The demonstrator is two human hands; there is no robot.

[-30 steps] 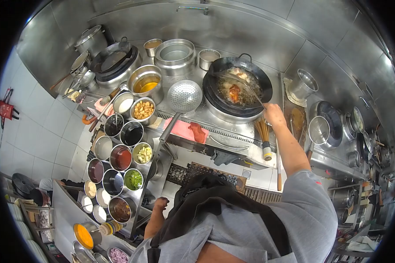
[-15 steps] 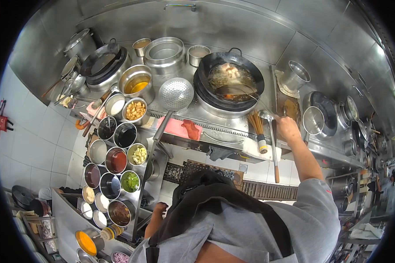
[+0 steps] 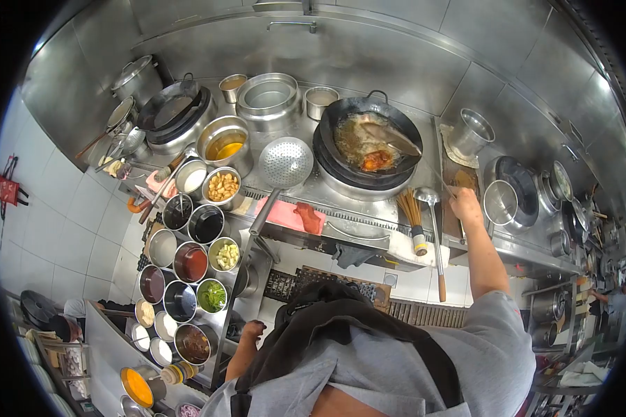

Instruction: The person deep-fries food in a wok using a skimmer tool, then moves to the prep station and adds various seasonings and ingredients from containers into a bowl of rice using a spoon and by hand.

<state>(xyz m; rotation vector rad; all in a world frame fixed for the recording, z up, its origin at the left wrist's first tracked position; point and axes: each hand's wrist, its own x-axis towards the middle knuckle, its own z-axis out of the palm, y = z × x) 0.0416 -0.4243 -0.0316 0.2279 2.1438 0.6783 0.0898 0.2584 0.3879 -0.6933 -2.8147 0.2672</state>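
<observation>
My right hand (image 3: pixel 465 206) is closed round the thin handle of a metal spatula (image 3: pixel 394 140), whose blade lies in the black wok (image 3: pixel 332 119). Inside the wok, a reddish-orange piece of food (image 3: pixel 377 160) sits in bubbling oil, with paler food partly behind the blade. A ladle (image 3: pixel 433 208) and a bamboo brush (image 3: pixel 412 215) rest on the counter left of that hand. Down by my left side, away from the cookware, is my left hand (image 3: pixel 254 329); its fingers are curled and too small to tell whether they hold anything.
A perforated skimmer (image 3: pixel 286 162) lies left of the wok, beside a pot of yellow liquid (image 3: pixel 225 146). Metal containers of sauces and cut vegetables (image 3: pixel 211 295) stand at the left. Another strainer (image 3: pixel 501 202) is at the right, and a person (image 3: pixel 615 299) stands far right.
The spatula blade has swept across the wok, and the reddish food shows again near the front. My right hand has moved right from its place a second ago. The left hand stays low.
</observation>
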